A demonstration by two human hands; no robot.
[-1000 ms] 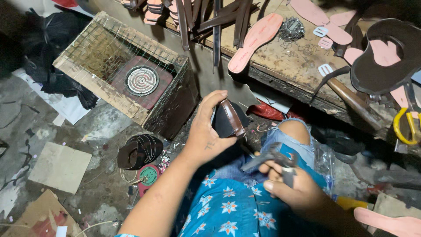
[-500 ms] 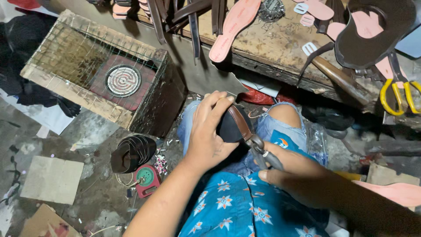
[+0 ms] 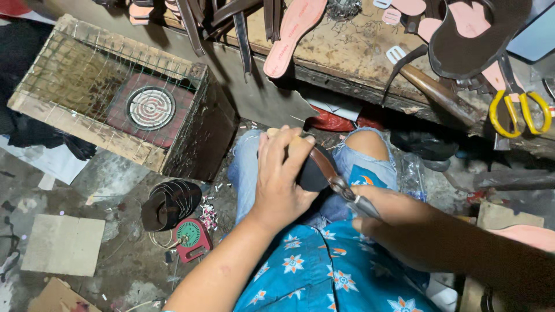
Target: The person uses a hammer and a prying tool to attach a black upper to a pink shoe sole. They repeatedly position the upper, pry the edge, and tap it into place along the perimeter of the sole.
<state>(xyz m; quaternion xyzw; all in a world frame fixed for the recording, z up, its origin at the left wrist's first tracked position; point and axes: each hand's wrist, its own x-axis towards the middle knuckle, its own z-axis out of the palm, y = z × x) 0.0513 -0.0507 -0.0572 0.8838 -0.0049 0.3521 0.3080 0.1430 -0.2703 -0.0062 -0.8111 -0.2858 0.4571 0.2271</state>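
My left hand (image 3: 280, 176) grips a dark shoe piece (image 3: 313, 172) with a brown strap over it, resting on my lap between my knees. My right hand (image 3: 388, 215) holds metal pliers (image 3: 347, 191), whose jaws bite on the brown strap at the shoe piece's right side. Both hands sit over my torn blue jeans (image 3: 366, 151) and blue flowered shirt (image 3: 324, 271).
A wooden box topped with wire mesh (image 3: 113, 98) holding a round heater coil stands at left. The workbench (image 3: 358, 49) above carries pink insoles, dark straps, a sandal sole and yellow scissors (image 3: 516, 106). A stack of dark straps (image 3: 170, 202) and a small red device (image 3: 192, 237) lie on the floor.
My right hand has brought the pliers up from my lap to the shoe piece and clamped them on the strap. My left hand lowered the piece slightly onto my knees.
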